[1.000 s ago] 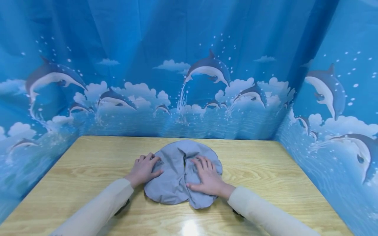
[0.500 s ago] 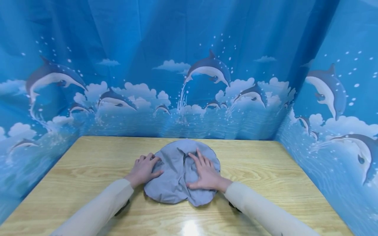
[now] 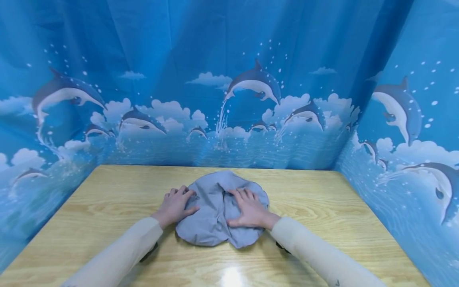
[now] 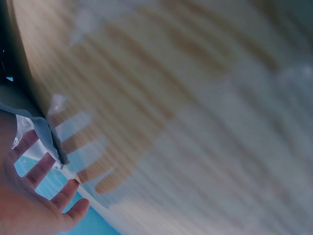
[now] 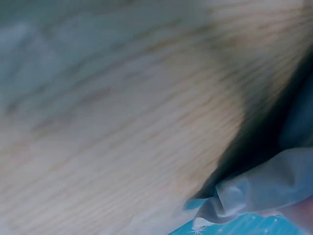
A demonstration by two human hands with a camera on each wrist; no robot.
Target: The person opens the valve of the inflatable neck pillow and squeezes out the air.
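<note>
A roundish, creased grey cloth (image 3: 211, 223) lies spread on the table, with a short dark slit or fold down its middle and a notch in its near edge. At its left edge my left hand (image 3: 175, 207) rests with fingers spread and thumb on the fabric. My right hand (image 3: 251, 209) lies on the cloth's right half, fingers apart, the thumb close to the central fold. In the left wrist view the left hand (image 4: 36, 196) has its fingers extended beside the cloth's edge. The right wrist view shows mostly cloth (image 5: 264, 186); the right hand's fingers are nearly all hidden there.
A light wood-grain table (image 3: 118, 191) carries the cloth, with a bright glare spot near its front edge. Blue curtains (image 3: 201, 48) printed with dolphins and clouds stand behind the table and along its sides.
My right hand has shifted slightly left over the cloth, its fingers rising and then settling again. The central slit has narrowed and the near-right lobe has drawn in. The left hand has stayed put.
</note>
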